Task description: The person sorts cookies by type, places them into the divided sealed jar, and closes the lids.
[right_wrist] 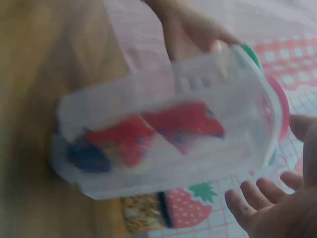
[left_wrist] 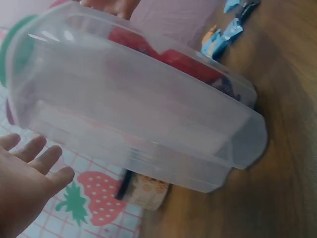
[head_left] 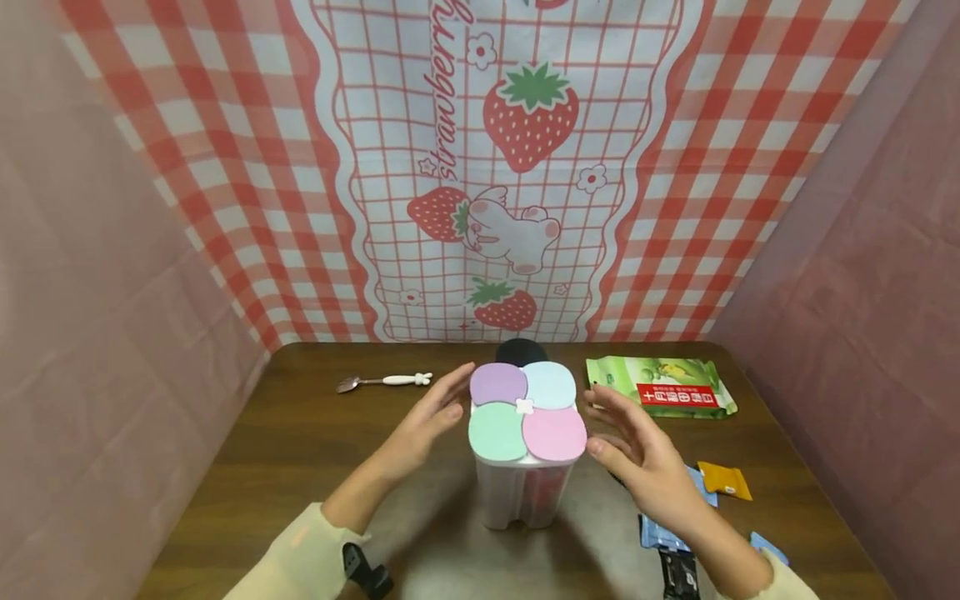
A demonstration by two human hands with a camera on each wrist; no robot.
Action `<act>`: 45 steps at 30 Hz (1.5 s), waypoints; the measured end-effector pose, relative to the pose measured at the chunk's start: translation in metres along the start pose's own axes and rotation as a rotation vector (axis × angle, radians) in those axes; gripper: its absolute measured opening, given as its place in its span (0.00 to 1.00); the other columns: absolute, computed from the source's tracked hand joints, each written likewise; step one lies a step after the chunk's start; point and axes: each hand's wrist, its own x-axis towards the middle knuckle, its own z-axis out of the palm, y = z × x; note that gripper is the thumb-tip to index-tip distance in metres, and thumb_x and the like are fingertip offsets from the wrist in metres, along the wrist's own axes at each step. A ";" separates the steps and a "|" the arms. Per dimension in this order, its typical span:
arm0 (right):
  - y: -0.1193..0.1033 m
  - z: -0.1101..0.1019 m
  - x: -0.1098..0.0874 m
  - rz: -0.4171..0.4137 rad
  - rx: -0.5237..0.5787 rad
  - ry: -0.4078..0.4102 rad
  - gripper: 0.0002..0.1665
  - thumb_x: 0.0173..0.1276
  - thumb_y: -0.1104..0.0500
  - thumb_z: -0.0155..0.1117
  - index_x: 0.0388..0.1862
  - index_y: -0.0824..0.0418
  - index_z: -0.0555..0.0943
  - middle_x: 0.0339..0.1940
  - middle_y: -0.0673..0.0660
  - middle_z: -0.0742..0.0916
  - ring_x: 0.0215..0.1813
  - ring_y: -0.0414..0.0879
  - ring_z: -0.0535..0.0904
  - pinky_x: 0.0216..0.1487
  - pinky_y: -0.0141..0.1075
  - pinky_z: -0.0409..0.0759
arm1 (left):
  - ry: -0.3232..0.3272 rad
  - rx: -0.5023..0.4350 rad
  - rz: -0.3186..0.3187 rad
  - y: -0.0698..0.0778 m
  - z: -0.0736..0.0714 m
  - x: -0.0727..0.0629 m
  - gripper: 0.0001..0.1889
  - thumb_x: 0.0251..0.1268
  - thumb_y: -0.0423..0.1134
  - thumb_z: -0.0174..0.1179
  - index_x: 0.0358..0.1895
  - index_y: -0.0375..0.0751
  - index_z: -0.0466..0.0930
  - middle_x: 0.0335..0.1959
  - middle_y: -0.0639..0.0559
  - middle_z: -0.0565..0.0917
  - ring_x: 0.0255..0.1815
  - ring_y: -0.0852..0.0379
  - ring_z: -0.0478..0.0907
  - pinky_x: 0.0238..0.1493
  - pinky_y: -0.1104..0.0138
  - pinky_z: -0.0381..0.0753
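Note:
A tall clear storage container [head_left: 517,492] stands upright in front of me, its compartments topped by purple, light blue, green and pink lids [head_left: 555,435]. Red packets [right_wrist: 185,124] and a dark blue one show through the wall of one compartment in the right wrist view. My left hand [head_left: 420,427] is beside the container's left side near the lids, fingers spread and relaxed. On the other side, my right hand [head_left: 651,467] has its loosely bent fingers close to the pink lid. Neither hand grips anything.
Behind the container stands a jar with a black lid [head_left: 521,352]. A spoon with a white handle [head_left: 405,379] lies at the back left. At the right are a green pack [head_left: 660,385], an orange packet [head_left: 724,481], blue packets [head_left: 660,533] and a black packet [head_left: 678,575].

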 end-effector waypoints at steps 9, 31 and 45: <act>0.008 0.030 -0.055 0.026 -0.016 0.017 0.29 0.77 0.71 0.56 0.74 0.60 0.69 0.64 0.54 0.82 0.64 0.41 0.80 0.58 0.30 0.84 | -0.007 -0.099 -0.144 -0.024 -0.003 -0.003 0.36 0.85 0.50 0.24 0.78 0.20 0.46 0.78 0.22 0.55 0.79 0.28 0.53 0.80 0.41 0.53; 0.025 0.028 -0.034 -0.075 0.029 -0.041 0.32 0.75 0.75 0.54 0.77 0.62 0.67 0.71 0.61 0.77 0.70 0.46 0.77 0.63 0.32 0.82 | -0.052 -0.109 -0.126 -0.016 -0.009 -0.046 0.37 0.85 0.52 0.16 0.79 0.22 0.46 0.80 0.26 0.52 0.77 0.63 0.62 0.79 0.41 0.52; 0.041 0.020 0.010 0.061 0.173 -0.020 0.27 0.87 0.59 0.38 0.77 0.70 0.65 0.73 0.73 0.73 0.68 0.37 0.78 0.65 0.41 0.82 | -0.047 -0.109 -0.046 -0.010 -0.002 -0.068 0.34 0.85 0.47 0.17 0.77 0.22 0.55 0.78 0.43 0.66 0.75 0.56 0.68 0.73 0.67 0.67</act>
